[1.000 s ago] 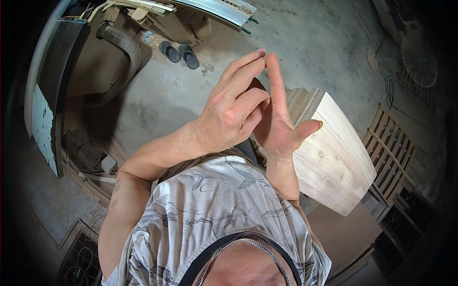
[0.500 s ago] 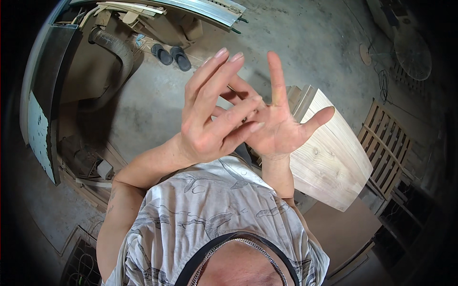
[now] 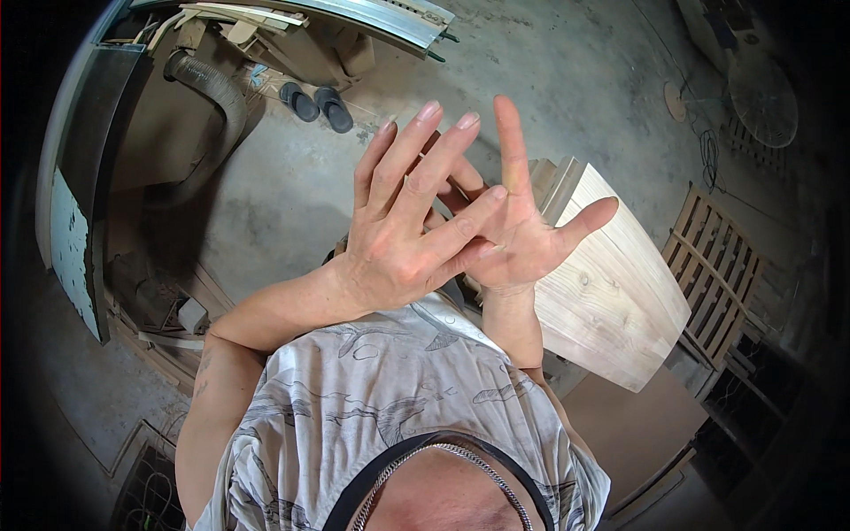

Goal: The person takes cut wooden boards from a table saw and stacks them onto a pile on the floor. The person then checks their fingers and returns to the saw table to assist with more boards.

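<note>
My left hand is held up in front of my chest, back toward the camera, fingers stretched and spread. Its index finger and thumb lie over the palm of my right hand, apparently touching it. That right palm faces up, with the index finger pointing away from me and the thumb stretched out to the right. The other right fingers are partly hidden behind the left hand. Nothing shows in either hand. To the right of my right wrist stands a pale stack of wooden boards, with visible grain and knots.
A slatted wooden pallet lies at the right. At far left is a machine bench with a metal edge and a flexible hose. A pair of dark slippers rests on the concrete floor. A round fan-like guard is far right.
My left hand has shifted a little to the right and its fingers have spread further, now lying more over the right palm. My right hand has hardly moved.
</note>
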Demonstrator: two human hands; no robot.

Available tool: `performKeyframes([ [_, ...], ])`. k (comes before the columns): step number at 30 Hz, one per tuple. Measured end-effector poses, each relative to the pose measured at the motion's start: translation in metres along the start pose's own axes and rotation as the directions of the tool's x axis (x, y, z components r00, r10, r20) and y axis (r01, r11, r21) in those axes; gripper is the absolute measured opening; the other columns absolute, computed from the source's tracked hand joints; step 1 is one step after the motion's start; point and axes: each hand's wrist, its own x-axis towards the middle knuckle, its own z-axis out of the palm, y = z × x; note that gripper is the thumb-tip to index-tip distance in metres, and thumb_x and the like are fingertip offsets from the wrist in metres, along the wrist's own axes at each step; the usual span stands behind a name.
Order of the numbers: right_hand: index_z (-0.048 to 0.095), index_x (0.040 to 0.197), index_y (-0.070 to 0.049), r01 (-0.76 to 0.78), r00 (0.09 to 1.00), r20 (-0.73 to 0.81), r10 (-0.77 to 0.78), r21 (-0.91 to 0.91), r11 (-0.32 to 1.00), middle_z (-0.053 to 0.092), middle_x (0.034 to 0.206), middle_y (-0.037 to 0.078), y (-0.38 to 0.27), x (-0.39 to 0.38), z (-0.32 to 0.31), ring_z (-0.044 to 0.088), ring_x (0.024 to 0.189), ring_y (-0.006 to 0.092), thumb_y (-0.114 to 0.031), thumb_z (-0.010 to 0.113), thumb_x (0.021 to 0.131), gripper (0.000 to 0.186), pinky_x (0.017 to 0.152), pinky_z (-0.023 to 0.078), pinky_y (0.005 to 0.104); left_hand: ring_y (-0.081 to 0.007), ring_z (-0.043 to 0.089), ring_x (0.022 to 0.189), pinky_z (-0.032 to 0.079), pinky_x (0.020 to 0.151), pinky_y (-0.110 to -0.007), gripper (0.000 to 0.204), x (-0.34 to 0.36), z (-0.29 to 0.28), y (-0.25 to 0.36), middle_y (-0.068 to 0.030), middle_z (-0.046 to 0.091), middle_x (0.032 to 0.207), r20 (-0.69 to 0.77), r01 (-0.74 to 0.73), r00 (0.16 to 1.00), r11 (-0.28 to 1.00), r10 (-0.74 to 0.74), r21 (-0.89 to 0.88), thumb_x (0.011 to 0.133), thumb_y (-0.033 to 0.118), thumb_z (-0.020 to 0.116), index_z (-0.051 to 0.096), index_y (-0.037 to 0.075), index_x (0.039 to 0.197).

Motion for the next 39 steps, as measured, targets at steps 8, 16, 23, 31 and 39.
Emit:
performKeyframes([
  [8, -0.023, 0.161, -0.020, 0.011, 0.999, -0.046, -0.011, -0.004, 1.000, 0.011, 0.164, 0.035, 0.002, -0.006, 0.001, 0.035, 0.146, 0.0464, -0.104, 0.029, 0.071, 0.134, 0.121, 0.028, 0.0506, -0.0429, 0.042, 0.143, 0.030, 0.116, -0.056, 0.039, -0.004, 0.001, -0.002, -0.0199, 0.051, 0.150, -0.021, -0.012, 1.000, 0.999, 0.011, -0.047, 0.076, 0.037, 0.079, 0.077, 0.017, 0.109],
  [16, -0.021, 0.162, -0.020, 0.001, 0.999, 0.049, 0.001, -0.058, 0.998, 0.018, 0.167, 0.024, 0.002, 0.000, -0.003, 0.027, 0.152, 0.0411, -0.108, 0.026, 0.062, 0.141, 0.123, 0.024, 0.0484, -0.0396, 0.040, 0.146, 0.027, 0.117, -0.060, 0.043, -0.003, 0.002, 0.003, -0.0158, 0.051, 0.153, 0.022, 0.032, 0.999, 0.998, -0.033, 0.047, 0.082, 0.043, 0.075, 0.075, 0.023, 0.120],
  [23, -0.026, 0.160, -0.022, -0.026, 0.991, 0.128, 0.028, -0.013, 1.000, 0.014, 0.169, 0.020, -0.001, 0.002, -0.007, 0.022, 0.154, 0.0389, -0.107, 0.030, 0.064, 0.140, 0.124, 0.023, 0.0482, -0.0391, 0.039, 0.146, 0.025, 0.118, -0.061, 0.046, -0.003, 0.003, -0.001, -0.0125, 0.049, 0.155, 0.006, -0.016, 1.000, 0.997, 0.016, 0.074, 0.086, 0.048, 0.069, 0.072, 0.025, 0.127],
  [31, -0.024, 0.160, -0.025, -0.033, 0.995, 0.086, 0.048, -0.165, 0.986, 0.005, 0.166, 0.032, -0.008, 0.019, 0.016, 0.020, 0.152, 0.0489, -0.103, 0.026, 0.072, 0.128, 0.123, 0.023, 0.0551, -0.0446, 0.040, 0.144, 0.027, 0.117, -0.060, 0.045, 0.010, -0.017, 0.000, -0.0226, 0.049, 0.152, -0.047, -0.054, 0.997, 0.998, 0.055, 0.017, 0.087, 0.048, 0.071, 0.074, 0.019, 0.122],
  [39, -0.012, 0.163, -0.010, -0.087, 0.991, -0.109, 0.075, -0.114, 0.990, 0.003, 0.169, 0.027, -0.003, 0.026, 0.050, 0.003, 0.157, 0.0418, -0.108, 0.030, 0.062, 0.147, 0.126, 0.010, 0.0550, -0.0476, 0.043, 0.142, 0.034, 0.115, -0.053, 0.045, 0.028, -0.046, -0.015, -0.0282, 0.049, 0.149, -0.257, -0.073, 0.965, 0.995, 0.052, -0.072, 0.090, 0.032, 0.073, 0.071, 0.003, 0.124],
])
